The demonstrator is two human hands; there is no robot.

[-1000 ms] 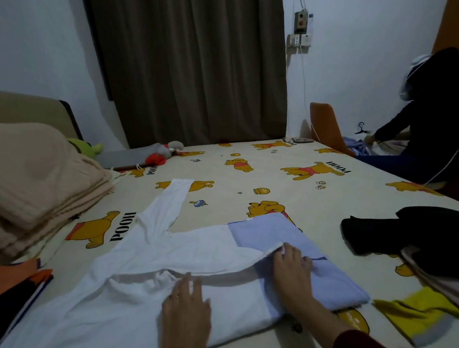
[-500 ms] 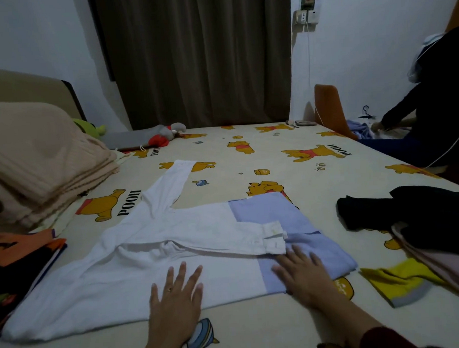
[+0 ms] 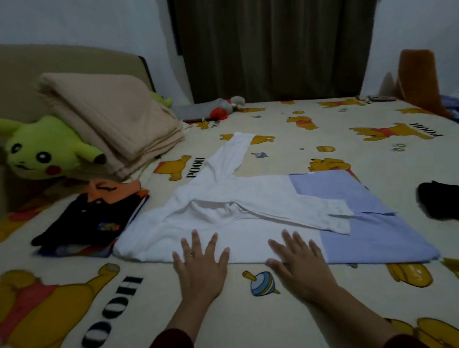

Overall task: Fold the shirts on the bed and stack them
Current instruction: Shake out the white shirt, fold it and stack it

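hands are lying flat, fingers spread: left hand and right hand pressing the white-and-blue shirt's near edge. right of them, dark clothes are running out of frame.

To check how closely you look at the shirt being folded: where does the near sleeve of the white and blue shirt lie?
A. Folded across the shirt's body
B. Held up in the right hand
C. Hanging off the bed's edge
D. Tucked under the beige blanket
A: the near sleeve lies flat across the body of the white and blue shirt, its cuff reaching the blue part.

Matt woven-cloth shirt, fleecy printed bedsheet
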